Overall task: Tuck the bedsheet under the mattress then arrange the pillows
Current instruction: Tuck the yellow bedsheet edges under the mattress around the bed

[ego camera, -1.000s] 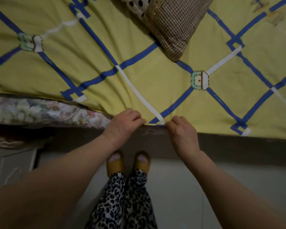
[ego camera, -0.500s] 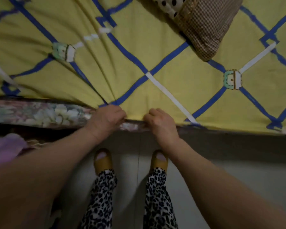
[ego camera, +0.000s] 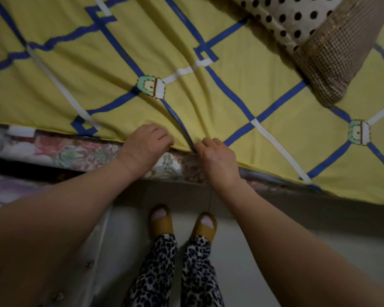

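Note:
A yellow bedsheet (ego camera: 208,89) with blue and white diagonal lines covers the bed. Its near edge lies along the floral mattress (ego camera: 71,151). My left hand (ego camera: 145,146) and my right hand (ego camera: 217,158) are both closed on that edge, side by side, and the cloth bunches into folds between them. To the left of my hands the mattress side is bare; to the right the sheet hangs over it. A checked brown pillow (ego camera: 339,56) lies at the top right, with a polka-dot pillow (ego camera: 284,16) partly under it.
I stand on a pale tiled floor (ego camera: 242,251) close against the bed, feet in yellow slippers (ego camera: 160,220). A pale cabinet (ego camera: 93,273) with small knobs stands low at the left. Purple floral cloth (ego camera: 7,189) lies beside the bed at the left.
I have shifted left along the bed; the pillows and sheet pattern slid right in view. Both hands kept gripping the sheet's edge, which now bunches into folds between them.

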